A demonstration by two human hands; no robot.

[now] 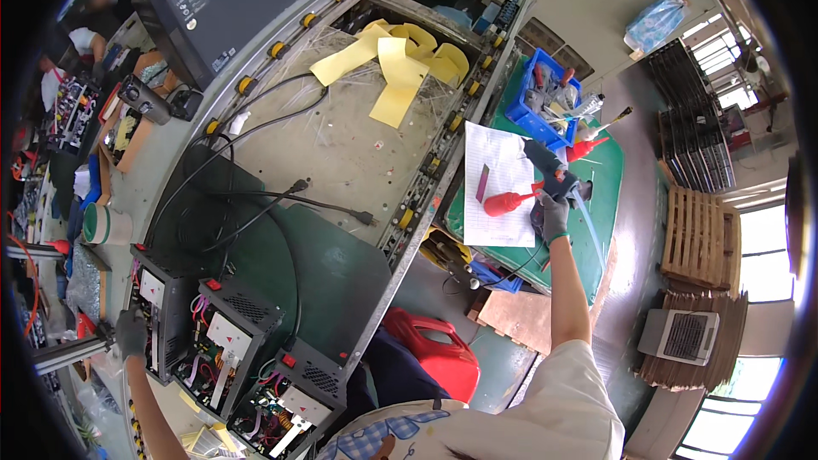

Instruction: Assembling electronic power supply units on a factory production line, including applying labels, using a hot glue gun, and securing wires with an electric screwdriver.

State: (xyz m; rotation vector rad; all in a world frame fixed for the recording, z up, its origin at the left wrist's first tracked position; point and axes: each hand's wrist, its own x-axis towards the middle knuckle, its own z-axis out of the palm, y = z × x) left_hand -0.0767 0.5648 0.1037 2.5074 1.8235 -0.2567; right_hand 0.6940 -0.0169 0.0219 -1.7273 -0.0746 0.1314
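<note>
My right hand (555,220), in a grey glove with bare fingertips, is closed around a dark glue gun (545,163) above the green tabletop (601,204). A translucent stick (588,223) trails from the gun. Right beside it a red squeeze bottle (504,204) lies on a white sheet (498,158) with lines of writing. Far to the left, my left hand (132,334), also gloved, rests against the side of an opened black metal unit (162,324); its fingers look stretched out, seen small. Two more such units (228,332) (294,400) stand beside it, with wires and boards exposed.
A blue bin (528,115) of tools and bottles sits behind the sheet. Black power cables (298,196) cross the roller-edged line, where yellow strips (396,77) lie. A red plastic chair (439,353) is close to my body. A large dark case (221,17) stands back left.
</note>
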